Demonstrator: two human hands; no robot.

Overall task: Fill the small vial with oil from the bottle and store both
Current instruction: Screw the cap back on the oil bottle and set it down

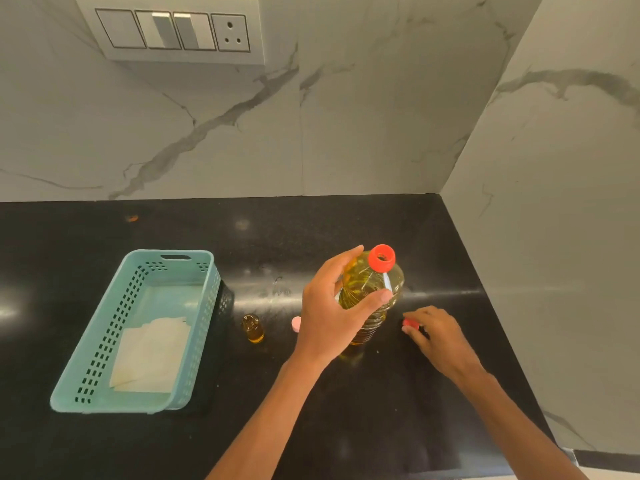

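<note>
While both bare forearms reach in from the near edge over the black counter (381,427), the right hand (436,336) lies low on the surface, palm down, its fingertips curled around a small red cap (411,323) that it pinches against the counter. Just left of that hand, and a little farther out, the left hand (332,306) is raised and wrapped around the shoulder of the oil bottle (363,282), thumb across the near side and fingers curved over the far side. This clear, ribbed bottle holds yellow oil and stands roughly upright between the two hands; its base is down at the counter, though whether it rests there or is lifted slightly I cannot tell. Its red mouth (381,258) sits above the left hand's fingers, uncapped, with a dark opening showing. Peeking out from behind the left edge of the left hand is a small pink cap (296,323) lying on the counter. A little farther left of that hand, apart from it, the small vial (253,329) stands upright on the counter with yellow oil in it, untouched by either hand. Well to the left of both hands sits a teal perforated basket (114,405) with a white folded sheet (152,355) on its floor. Beyond the hands rises a marble-patterned wall (346,116), with a switch panel (173,29) high up to the left
</note>
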